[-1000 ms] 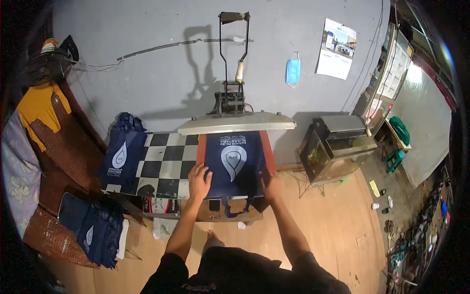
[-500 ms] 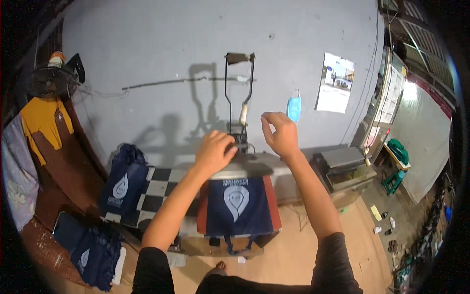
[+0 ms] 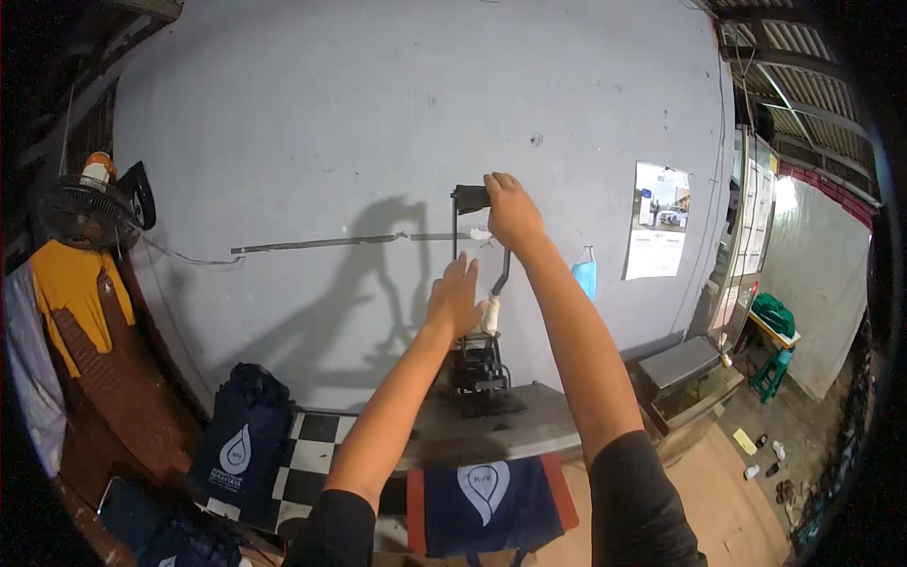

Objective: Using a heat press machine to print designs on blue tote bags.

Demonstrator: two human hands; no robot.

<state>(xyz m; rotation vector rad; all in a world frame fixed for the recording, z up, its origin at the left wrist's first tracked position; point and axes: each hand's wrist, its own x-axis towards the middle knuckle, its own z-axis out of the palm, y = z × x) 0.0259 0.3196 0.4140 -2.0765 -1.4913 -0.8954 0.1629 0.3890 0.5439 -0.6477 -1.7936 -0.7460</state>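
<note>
My right hand (image 3: 515, 215) is closed around the right end of the dark grip bar (image 3: 470, 198) on top of a tall black lever handle (image 3: 503, 276). Below it my left hand (image 3: 455, 300) is raised beside the lever, its fingers stretched upward and nothing seen in them. The lever rises from a small black hand press (image 3: 480, 364) on a grey bench (image 3: 539, 416); pale wrapping covers part of its right rod. A navy cloth bag (image 3: 534, 506) with a white drop print hangs at the bench front between reddish-brown side strips, its lower part cut off by the picture edge.
Folded navy bags (image 3: 241, 435) lie on a black-and-white checkered surface (image 3: 307, 458) at the left, with more navy bags (image 3: 175, 529) lower down. A grey box-like unit (image 3: 680, 364) stands right of the bench. A fan (image 3: 87, 213) is at far left; a blue mask (image 3: 586, 277) hangs on the wall.
My right hand has risen and taken hold of the lever's grip bar. My left hand has moved up and right beside the lever, its fingers now stretched out. The view has tilted upward.
</note>
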